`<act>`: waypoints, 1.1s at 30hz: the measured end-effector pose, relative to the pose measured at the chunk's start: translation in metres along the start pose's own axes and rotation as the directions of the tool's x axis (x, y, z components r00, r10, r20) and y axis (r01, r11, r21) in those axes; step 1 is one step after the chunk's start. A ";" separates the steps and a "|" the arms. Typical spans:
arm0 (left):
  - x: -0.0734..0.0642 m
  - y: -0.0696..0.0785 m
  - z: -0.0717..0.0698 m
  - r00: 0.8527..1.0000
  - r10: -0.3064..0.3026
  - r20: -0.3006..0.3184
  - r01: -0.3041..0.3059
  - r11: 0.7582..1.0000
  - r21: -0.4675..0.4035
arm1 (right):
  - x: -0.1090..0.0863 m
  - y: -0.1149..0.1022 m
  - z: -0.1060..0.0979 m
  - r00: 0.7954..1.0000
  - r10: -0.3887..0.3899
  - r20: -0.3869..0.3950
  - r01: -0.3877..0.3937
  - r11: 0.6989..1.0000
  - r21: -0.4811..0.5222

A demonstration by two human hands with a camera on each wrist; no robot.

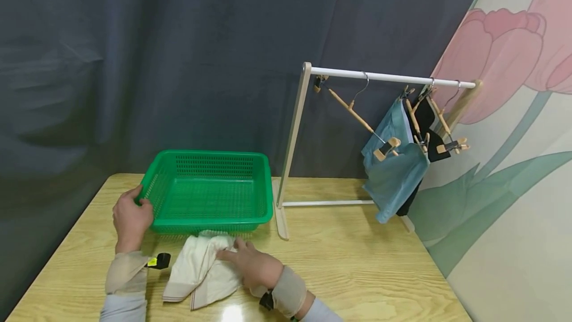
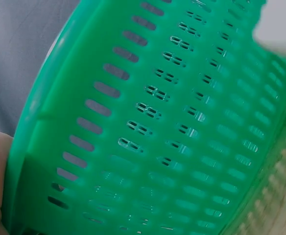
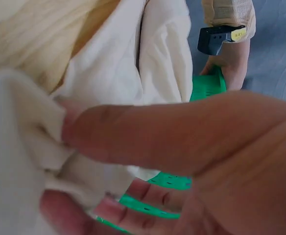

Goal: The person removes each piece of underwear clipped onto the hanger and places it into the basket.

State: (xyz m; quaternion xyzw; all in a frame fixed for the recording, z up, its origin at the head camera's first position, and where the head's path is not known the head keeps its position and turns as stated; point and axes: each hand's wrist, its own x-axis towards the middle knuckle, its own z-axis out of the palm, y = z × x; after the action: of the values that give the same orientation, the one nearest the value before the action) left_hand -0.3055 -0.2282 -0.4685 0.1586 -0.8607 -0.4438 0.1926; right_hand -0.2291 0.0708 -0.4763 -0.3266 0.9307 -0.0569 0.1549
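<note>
My left hand (image 1: 132, 216) grips the left rim of a green plastic basket (image 1: 210, 226), which has slotted sides and nothing visible inside. The basket's perforated wall (image 2: 148, 112) fills most of the left wrist view. Just in front of it, a crumpled white cloth (image 1: 196, 267) with thin dark stripes along its lower edges lies on the table. My right hand (image 1: 256, 265) is at the cloth's right side. Folds of the cloth (image 3: 20, 147) sit between thumb and fingers in the right wrist view, where the hand (image 3: 192, 142) pinches them.
A small wooden rack with a white rail (image 1: 393, 77) stands right of the basket. A bare clip hanger (image 1: 353, 111) hangs near its left end. Farther right hang blue fabric (image 1: 393, 178) and black fabric (image 1: 440, 145) on clip hangers. A dark curtain (image 1: 214, 53) is behind the table (image 1: 357, 272).
</note>
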 end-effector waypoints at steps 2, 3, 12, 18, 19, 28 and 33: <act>0.000 0.000 0.001 1.000 -0.007 -0.001 0.007 1.000 0.002 | 0.002 0.003 -0.001 1.000 -0.027 -0.010 0.027 1.000 -0.014; 0.000 0.000 0.001 1.000 -0.009 -0.003 0.009 1.000 0.001 | 0.003 0.005 -0.001 0.999 -0.043 -0.017 0.042 0.999 -0.014; -0.001 0.003 0.002 1.000 -0.017 -0.013 0.016 1.000 -0.019 | 0.006 0.014 0.004 0.984 -0.107 -0.145 0.101 0.994 -0.042; -0.002 0.001 0.002 1.000 -0.016 -0.014 0.016 1.000 -0.016 | 0.009 0.019 0.005 0.974 -0.171 -0.147 0.173 0.985 -0.004; -0.002 0.001 0.002 1.000 -0.014 -0.016 0.014 1.000 -0.014 | 0.010 0.019 0.005 0.975 -0.175 -0.134 0.176 0.984 -0.010; -0.001 0.000 0.004 1.000 -0.010 -0.023 0.010 1.000 -0.024 | 0.008 0.010 0.006 0.996 -0.045 -0.074 0.043 0.999 -0.028; -0.002 -0.001 0.003 0.999 -0.005 -0.039 0.004 1.000 -0.029 | 0.009 0.010 0.005 0.999 0.037 0.001 -0.037 0.999 0.026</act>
State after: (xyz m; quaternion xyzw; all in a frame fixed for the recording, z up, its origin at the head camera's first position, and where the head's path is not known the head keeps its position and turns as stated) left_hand -0.3051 -0.2259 -0.4712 0.1664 -0.8498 -0.4536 0.2106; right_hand -0.2401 0.0725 -0.4857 -0.3071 0.9358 -0.0661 0.1602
